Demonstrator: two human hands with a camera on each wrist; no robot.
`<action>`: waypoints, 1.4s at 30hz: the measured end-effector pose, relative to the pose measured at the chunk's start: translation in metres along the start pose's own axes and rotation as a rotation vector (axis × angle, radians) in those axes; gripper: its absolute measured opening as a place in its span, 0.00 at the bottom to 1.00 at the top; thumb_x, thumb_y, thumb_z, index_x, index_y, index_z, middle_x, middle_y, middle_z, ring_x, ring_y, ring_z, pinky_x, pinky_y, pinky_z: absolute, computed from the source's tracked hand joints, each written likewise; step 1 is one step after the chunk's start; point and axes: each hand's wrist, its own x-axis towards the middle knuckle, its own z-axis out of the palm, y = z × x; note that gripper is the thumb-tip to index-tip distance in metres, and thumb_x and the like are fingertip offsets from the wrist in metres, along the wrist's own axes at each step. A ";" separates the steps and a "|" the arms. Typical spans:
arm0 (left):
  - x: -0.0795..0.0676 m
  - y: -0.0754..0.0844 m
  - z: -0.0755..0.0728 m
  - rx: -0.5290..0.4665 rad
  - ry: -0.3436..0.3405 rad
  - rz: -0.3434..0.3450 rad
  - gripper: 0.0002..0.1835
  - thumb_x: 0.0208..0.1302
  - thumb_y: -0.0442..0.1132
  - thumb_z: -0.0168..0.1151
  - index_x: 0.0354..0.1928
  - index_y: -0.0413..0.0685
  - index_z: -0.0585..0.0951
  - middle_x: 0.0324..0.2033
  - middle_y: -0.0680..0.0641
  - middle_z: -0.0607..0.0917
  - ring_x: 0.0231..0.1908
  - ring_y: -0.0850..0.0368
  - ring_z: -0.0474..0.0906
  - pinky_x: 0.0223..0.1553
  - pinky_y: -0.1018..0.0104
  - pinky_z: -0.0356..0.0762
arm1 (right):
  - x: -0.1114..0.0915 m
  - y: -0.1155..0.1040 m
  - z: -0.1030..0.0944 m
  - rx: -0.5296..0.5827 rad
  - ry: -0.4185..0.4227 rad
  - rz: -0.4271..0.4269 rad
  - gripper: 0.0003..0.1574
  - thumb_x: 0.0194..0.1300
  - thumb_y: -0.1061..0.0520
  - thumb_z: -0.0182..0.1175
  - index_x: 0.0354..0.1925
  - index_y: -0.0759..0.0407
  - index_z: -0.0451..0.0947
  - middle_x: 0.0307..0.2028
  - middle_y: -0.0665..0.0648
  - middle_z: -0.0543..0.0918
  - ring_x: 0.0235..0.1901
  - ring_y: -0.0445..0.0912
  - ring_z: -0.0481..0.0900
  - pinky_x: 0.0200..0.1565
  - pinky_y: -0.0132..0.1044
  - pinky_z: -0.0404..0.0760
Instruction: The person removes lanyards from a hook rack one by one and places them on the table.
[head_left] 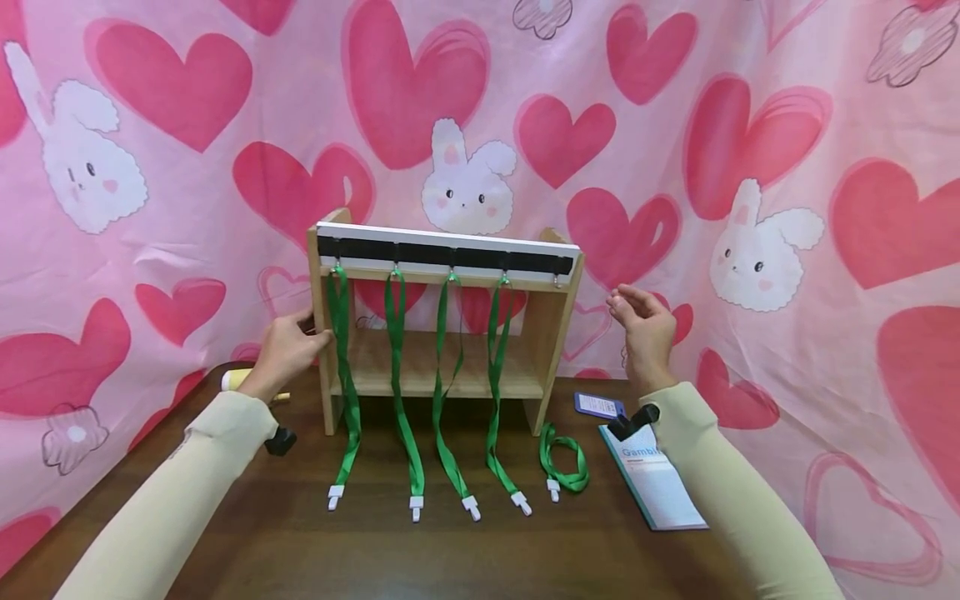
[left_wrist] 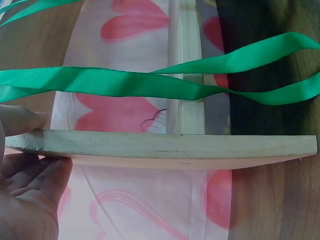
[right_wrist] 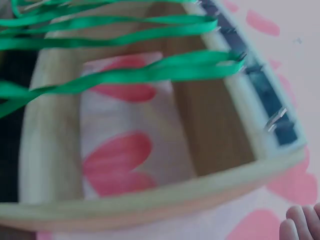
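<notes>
A wooden rack (head_left: 442,358) with a white front bar and black strip (head_left: 450,255) stands on the table. From its hooks hang several green lanyards (head_left: 406,400) with white clips, their lower ends lying on the table. The rightmost hook (head_left: 558,279) bears no lanyard. My left hand (head_left: 291,354) holds the rack's left side panel (left_wrist: 165,146), thumb on the front edge and fingers around the outer side. Beyond the rack's right side, my right hand (head_left: 647,333) is raised in the air, fingers loosely bent with nothing in them.
A coiled green lanyard (head_left: 573,479) lies right of the rack. Nearby are a blue-edged card holder (head_left: 598,405) and a booklet (head_left: 663,492), partly under the right forearm. Behind the left wrist lies a yellow-and-white object (head_left: 234,380). A pink heart-patterned curtain (head_left: 480,83) closes the back.
</notes>
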 end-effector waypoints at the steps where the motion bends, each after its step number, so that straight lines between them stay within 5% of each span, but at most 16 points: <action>1: 0.000 0.001 0.000 -0.001 -0.002 -0.002 0.29 0.69 0.37 0.62 0.70 0.35 0.71 0.57 0.27 0.82 0.52 0.32 0.84 0.49 0.41 0.85 | 0.002 -0.006 0.004 0.022 -0.021 -0.013 0.11 0.66 0.64 0.66 0.47 0.65 0.84 0.36 0.50 0.89 0.37 0.39 0.90 0.45 0.26 0.88; 11: 0.001 0.004 0.001 -0.001 -0.014 0.000 0.30 0.69 0.37 0.62 0.70 0.35 0.71 0.57 0.27 0.82 0.52 0.32 0.84 0.49 0.42 0.85 | -0.011 -0.034 0.045 0.070 -0.300 -0.027 0.26 0.68 0.60 0.65 0.58 0.77 0.77 0.41 0.54 0.91 0.41 0.44 0.91 0.49 0.33 0.87; 16: 0.000 0.004 0.003 0.020 -0.007 -0.004 0.29 0.69 0.38 0.62 0.70 0.36 0.72 0.56 0.28 0.83 0.51 0.35 0.85 0.49 0.42 0.86 | -0.019 -0.030 0.063 -0.032 -0.381 0.029 0.25 0.69 0.60 0.64 0.60 0.73 0.77 0.49 0.60 0.90 0.44 0.42 0.90 0.51 0.32 0.87; 24: 0.002 0.007 -0.001 0.013 -0.021 -0.007 0.29 0.70 0.38 0.62 0.69 0.34 0.72 0.57 0.27 0.82 0.51 0.33 0.85 0.50 0.41 0.85 | -0.024 -0.014 0.096 -0.116 -0.350 0.077 0.21 0.67 0.64 0.65 0.56 0.71 0.81 0.55 0.73 0.83 0.39 0.35 0.88 0.47 0.28 0.88; 30: 0.002 0.007 -0.002 0.016 -0.015 0.002 0.29 0.70 0.38 0.62 0.69 0.33 0.72 0.56 0.27 0.83 0.51 0.34 0.85 0.49 0.42 0.86 | -0.036 0.000 0.114 -0.117 -0.311 0.190 0.21 0.66 0.61 0.67 0.56 0.67 0.83 0.51 0.66 0.88 0.35 0.40 0.89 0.44 0.31 0.89; 36: -0.003 0.005 -0.001 0.055 0.009 0.005 0.31 0.69 0.38 0.63 0.68 0.29 0.71 0.55 0.26 0.83 0.51 0.35 0.85 0.48 0.45 0.87 | -0.039 0.006 0.126 -0.072 -0.326 0.324 0.18 0.68 0.58 0.66 0.54 0.65 0.83 0.34 0.53 0.90 0.26 0.42 0.89 0.34 0.37 0.91; 42: -0.004 0.002 0.001 0.071 0.025 0.012 0.29 0.68 0.38 0.63 0.67 0.29 0.73 0.54 0.26 0.84 0.48 0.34 0.86 0.46 0.44 0.88 | -0.038 0.007 0.132 -0.030 -0.329 0.374 0.17 0.70 0.57 0.63 0.51 0.68 0.83 0.30 0.51 0.91 0.30 0.44 0.90 0.36 0.40 0.91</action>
